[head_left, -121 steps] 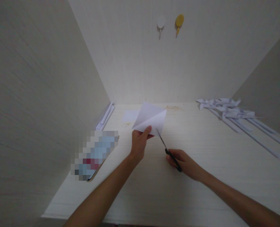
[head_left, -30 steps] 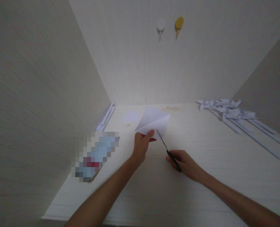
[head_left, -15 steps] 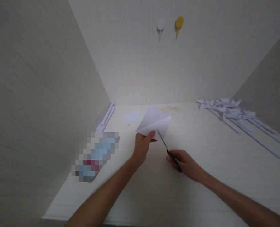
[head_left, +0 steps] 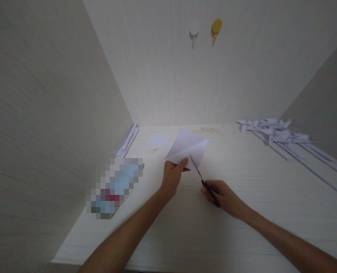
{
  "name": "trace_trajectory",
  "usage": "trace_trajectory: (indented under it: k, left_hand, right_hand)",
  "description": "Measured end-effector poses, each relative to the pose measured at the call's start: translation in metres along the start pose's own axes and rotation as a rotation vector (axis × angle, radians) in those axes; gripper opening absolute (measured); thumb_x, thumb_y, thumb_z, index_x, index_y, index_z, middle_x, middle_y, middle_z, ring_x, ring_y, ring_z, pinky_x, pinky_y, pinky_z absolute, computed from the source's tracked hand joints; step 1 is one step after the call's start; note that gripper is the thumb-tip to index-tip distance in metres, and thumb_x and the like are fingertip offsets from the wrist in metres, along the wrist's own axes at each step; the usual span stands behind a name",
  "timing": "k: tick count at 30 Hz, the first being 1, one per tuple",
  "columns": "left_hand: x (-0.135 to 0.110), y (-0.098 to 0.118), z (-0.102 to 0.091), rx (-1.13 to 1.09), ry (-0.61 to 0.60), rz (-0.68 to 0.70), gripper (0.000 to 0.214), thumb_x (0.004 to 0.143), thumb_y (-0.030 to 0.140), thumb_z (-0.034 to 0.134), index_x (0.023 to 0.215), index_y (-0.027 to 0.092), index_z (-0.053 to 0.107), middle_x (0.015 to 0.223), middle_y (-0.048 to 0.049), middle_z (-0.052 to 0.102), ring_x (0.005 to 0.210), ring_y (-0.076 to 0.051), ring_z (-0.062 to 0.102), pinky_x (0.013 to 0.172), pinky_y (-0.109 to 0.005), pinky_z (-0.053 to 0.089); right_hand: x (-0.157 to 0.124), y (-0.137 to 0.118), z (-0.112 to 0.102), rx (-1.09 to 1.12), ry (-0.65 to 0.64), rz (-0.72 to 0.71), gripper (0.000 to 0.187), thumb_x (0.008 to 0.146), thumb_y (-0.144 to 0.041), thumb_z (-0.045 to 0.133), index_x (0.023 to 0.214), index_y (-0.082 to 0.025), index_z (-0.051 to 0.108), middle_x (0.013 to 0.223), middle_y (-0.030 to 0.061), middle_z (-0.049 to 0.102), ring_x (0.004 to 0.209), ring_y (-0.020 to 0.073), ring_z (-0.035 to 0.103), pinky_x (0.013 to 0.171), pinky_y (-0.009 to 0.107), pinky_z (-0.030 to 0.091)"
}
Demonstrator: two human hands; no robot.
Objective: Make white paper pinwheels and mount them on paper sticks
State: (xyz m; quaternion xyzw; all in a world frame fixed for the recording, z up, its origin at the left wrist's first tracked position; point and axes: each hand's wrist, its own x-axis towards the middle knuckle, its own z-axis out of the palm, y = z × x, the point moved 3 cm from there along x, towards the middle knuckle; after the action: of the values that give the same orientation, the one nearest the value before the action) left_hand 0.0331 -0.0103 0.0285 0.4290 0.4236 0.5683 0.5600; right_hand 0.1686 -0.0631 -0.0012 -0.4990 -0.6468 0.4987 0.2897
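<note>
My left hand (head_left: 172,176) pinches the near corner of a creased white paper square (head_left: 187,147) and holds it up, tilted, above the white desk (head_left: 242,197). My right hand (head_left: 224,197) is closed round the black handles of a pair of scissors (head_left: 204,181). The thin blades point up and left, and their tips meet the paper's lower edge just right of my left thumb. Whether the blades are parted is too fine to tell.
Folded white paper pinwheels on long paper sticks (head_left: 282,138) lie at the back right. Rolled paper sticks (head_left: 128,141) rest along the left wall, a small paper square (head_left: 158,139) lies behind, and a blurred-out flat object (head_left: 114,185) sits at left. Two hooks (head_left: 205,28) hang on the back wall.
The paper and my left hand have drifted slightly right and toward the scissors; the blade tips, earlier just short of the paper, now touch its lower edge.
</note>
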Motion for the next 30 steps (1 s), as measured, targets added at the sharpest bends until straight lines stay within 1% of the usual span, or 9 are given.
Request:
trace_trajectory:
  k: [8, 15, 21, 25, 30]
  left_hand:
    - [-0.0005, -0.0002, 0.0002, -0.017, 0.026, -0.021, 0.022, 0.055, 0.029, 0.067, 0.068, 0.011, 0.066, 0.065, -0.0034, 0.065, 0.059, -0.013, 0.058, 0.056, -0.026, 0.051]
    - [-0.0025, 0.0009, 0.0012, -0.016, 0.025, -0.023, 0.017, 0.057, 0.027, 0.066, 0.065, 0.012, 0.065, 0.064, -0.0023, 0.065, 0.058, -0.012, 0.057, 0.054, -0.024, 0.05]
    - [-0.0029, 0.0008, 0.0021, -0.029, 0.025, -0.033, 0.014, 0.058, 0.024, 0.066, 0.064, 0.012, 0.065, 0.062, -0.0014, 0.064, 0.057, -0.011, 0.057, 0.054, -0.023, 0.051]
    - [-0.002, -0.0003, 0.0014, -0.022, 0.019, -0.029, 0.014, 0.058, 0.025, 0.066, 0.063, 0.012, 0.065, 0.062, -0.0014, 0.065, 0.057, -0.011, 0.057, 0.054, -0.023, 0.051]
    - [-0.0003, -0.0021, 0.0, -0.015, 0.018, -0.025, 0.017, 0.058, 0.026, 0.066, 0.066, 0.011, 0.065, 0.065, -0.0025, 0.065, 0.059, -0.012, 0.058, 0.054, -0.024, 0.051]
  right_hand:
    - [0.0008, -0.0013, 0.0003, 0.008, 0.0, -0.007, 0.033, 0.073, -0.041, 0.047, 0.053, -0.018, 0.036, 0.048, -0.0057, 0.031, 0.043, 0.0062, 0.028, 0.04, 0.021, 0.023]
    - [-0.0004, -0.0017, -0.0002, 0.006, 0.007, 0.007, 0.033, 0.073, -0.042, 0.048, 0.054, -0.018, 0.036, 0.048, -0.0058, 0.032, 0.044, 0.0065, 0.029, 0.041, 0.021, 0.024]
    - [0.0002, -0.0003, -0.0002, -0.009, 0.008, -0.009, 0.034, 0.074, -0.042, 0.047, 0.053, -0.017, 0.036, 0.048, -0.0055, 0.032, 0.044, 0.0066, 0.029, 0.041, 0.021, 0.024]
    - [-0.0005, 0.0008, -0.0005, 0.017, 0.007, 0.0, 0.033, 0.073, -0.042, 0.048, 0.054, -0.017, 0.037, 0.049, -0.0055, 0.032, 0.044, 0.0063, 0.028, 0.041, 0.021, 0.023]
    - [0.0007, -0.0008, -0.0001, -0.002, 0.017, -0.001, 0.034, 0.073, -0.043, 0.047, 0.053, -0.017, 0.036, 0.048, -0.0052, 0.032, 0.044, 0.0066, 0.029, 0.041, 0.021, 0.023]
